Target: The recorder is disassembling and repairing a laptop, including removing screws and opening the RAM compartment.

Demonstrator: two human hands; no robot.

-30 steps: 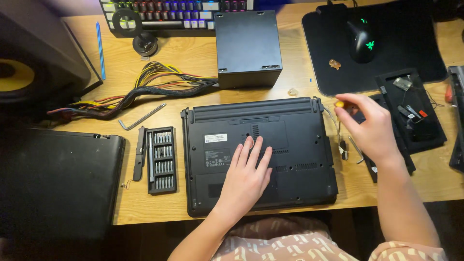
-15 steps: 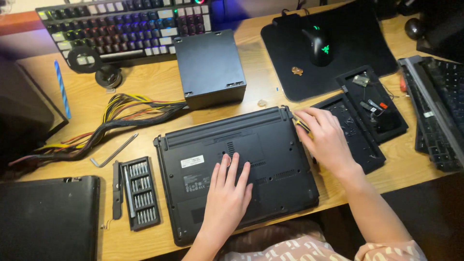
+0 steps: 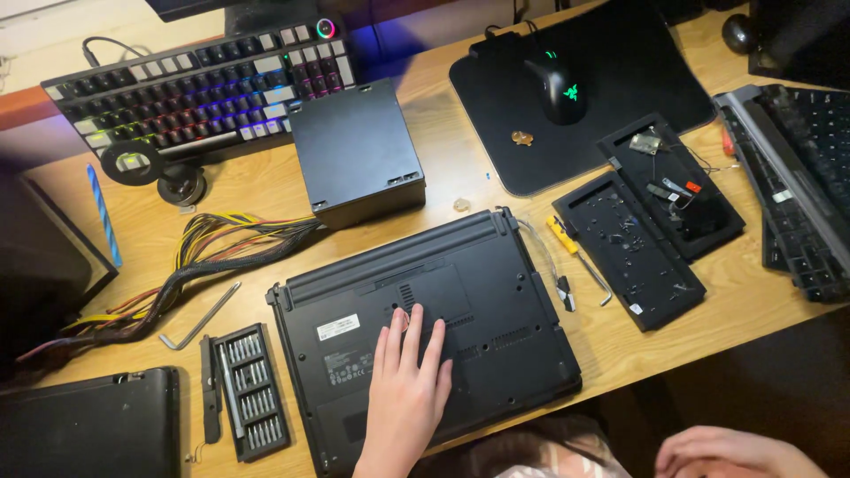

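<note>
A black laptop (image 3: pixel 482 283) lies upside down near the desk's front edge. My left hand (image 3: pixel 405 389) rests flat on its underside, fingers spread, holding nothing. My right hand (image 3: pixel 730 451) is off the desk at the lower right, over my lap; only its top shows and its fingers look loosely curled. A small screwdriver with a yellow handle (image 3: pixel 561 237) lies on the desk by the laptop's right edge, with nothing touching it.
A black power supply box (image 3: pixel 354 150) and its cable bundle (image 3: pixel 212 257) sit behind the laptop. Left of the laptop are a screwdriver bit set (image 3: pixel 252 389) and an Allen key (image 3: pixel 199 319). Two black trays (image 3: pixel 633 252) with small parts, a mouse (image 3: pixel 558 88), and two keyboards (image 3: pixel 195 88) stand around.
My right hand has left the laptop's right edge and pulled back off the desk toward my lap; the screwdriver now lies there alone. The view has tilted, and my left hand stays on the laptop.
</note>
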